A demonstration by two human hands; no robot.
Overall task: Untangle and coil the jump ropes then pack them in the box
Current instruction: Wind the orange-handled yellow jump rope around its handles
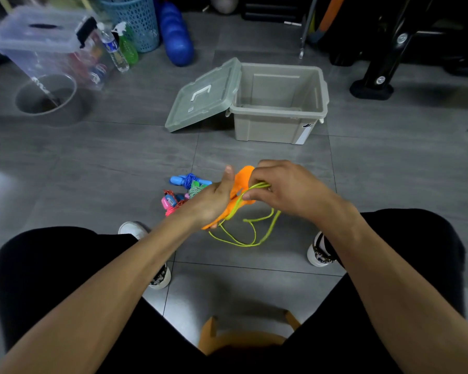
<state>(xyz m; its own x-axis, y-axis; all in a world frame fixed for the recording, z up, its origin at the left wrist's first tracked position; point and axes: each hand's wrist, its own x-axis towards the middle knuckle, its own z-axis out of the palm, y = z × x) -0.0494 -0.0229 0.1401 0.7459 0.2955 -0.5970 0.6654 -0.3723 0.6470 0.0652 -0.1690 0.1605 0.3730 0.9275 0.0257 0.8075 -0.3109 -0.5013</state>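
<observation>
Orange handles gripped in left hand; right hand pinches yellow-green cord. Grey box sits open beyond hands, other ropes left of them.

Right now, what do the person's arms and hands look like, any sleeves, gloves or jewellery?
Both forearms are bare up to the bottom edge of the picture, so no sleeves show. The left hand and right hand wear no gloves, and no watch, bracelet or ring is visible on either. Black clothing covers the legs below the arms.
</observation>
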